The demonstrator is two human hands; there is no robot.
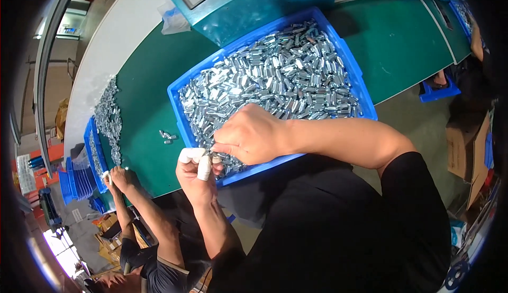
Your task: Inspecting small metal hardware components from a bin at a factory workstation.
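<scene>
A blue plastic bin [353, 73] in front of me is heaped with small, shiny silver metal parts [280, 71], elongated like long hex nuts. Over its near left corner my two hands meet fingertip to fingertip. My left hand [198, 179], with white covers on some fingers, is closed in a pinch, and a bit of a small metal part shows at its fingertips. My right hand [251, 137] reaches across from the right, palm down, thumb and fingers pinched against the same spot. What lies inside the right fingers is hidden.
Several loose parts [168, 136] lie left of the bin on the green tabletop [145, 102]. A teal machine [264, 2] stands behind. At the left, a co-worker's hands [119, 178] work beside another blue bin [94, 153] and a pile of parts [109, 116]. Cardboard boxes [465, 150] stand at the right.
</scene>
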